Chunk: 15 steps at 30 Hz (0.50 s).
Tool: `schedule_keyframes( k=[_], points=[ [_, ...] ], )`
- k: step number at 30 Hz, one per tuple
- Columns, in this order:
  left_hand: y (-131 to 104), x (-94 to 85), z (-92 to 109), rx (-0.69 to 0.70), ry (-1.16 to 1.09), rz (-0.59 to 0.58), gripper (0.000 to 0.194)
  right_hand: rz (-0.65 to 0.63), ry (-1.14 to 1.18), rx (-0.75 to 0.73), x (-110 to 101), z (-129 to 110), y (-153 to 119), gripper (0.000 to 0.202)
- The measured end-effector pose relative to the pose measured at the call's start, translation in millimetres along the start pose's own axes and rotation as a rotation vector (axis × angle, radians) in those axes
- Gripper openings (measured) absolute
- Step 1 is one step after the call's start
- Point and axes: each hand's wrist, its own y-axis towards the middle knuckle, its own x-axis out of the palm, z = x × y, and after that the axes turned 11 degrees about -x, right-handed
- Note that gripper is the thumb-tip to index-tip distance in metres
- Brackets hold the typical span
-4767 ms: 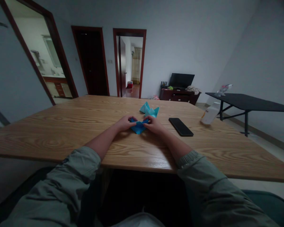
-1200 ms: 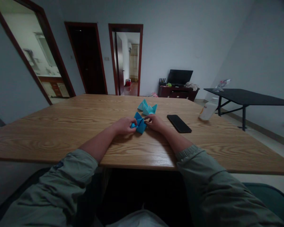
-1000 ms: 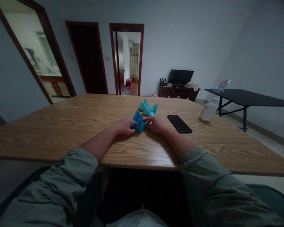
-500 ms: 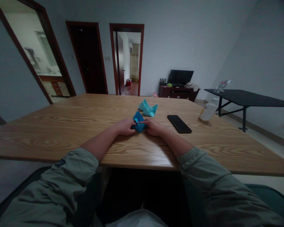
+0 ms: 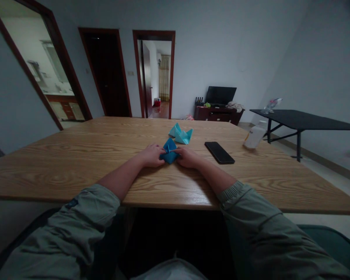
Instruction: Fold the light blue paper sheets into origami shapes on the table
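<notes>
A folded blue paper boat (image 5: 169, 156) sits on the wooden table (image 5: 84, 171) between my two hands. Its left side is gripped by my left hand (image 5: 152, 155), fingers closed on the paper. My right hand (image 5: 189, 157) pinches the right side, with the index finger reaching over toward the middle fold. Parts of the paper are covered by the fingertips. Just beyond it stands a lighter turquoise folded paper piece (image 5: 183, 137) with pointed ends, touched by neither hand.
Right of my hands lies a black phone (image 5: 219, 152). Farther right a white bottle (image 5: 255, 135) stands on the table. Past the table are a black folding table (image 5: 306, 119) and a low cabinet (image 5: 216, 114) with a television (image 5: 221, 95).
The small flap in the middle of the blue paper has shifted and now stands more upright. My right index finger has drawn back slightly. The view has turned a little.
</notes>
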Motion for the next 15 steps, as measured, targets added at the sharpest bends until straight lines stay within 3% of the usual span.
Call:
schedule_keyframes(
  k=[7,15],
  points=[
    [0.6,1.7,-0.2,0.017,-0.019,-0.054,0.032,0.004,-0.029,-0.025,1.7,1.7,1.1,0.052],
    [1.7,0.1,1.3,0.013,-0.057,-0.08,0.024,-0.007,-0.048,-0.036,0.6,-0.9,1.6,0.049]
  ],
)
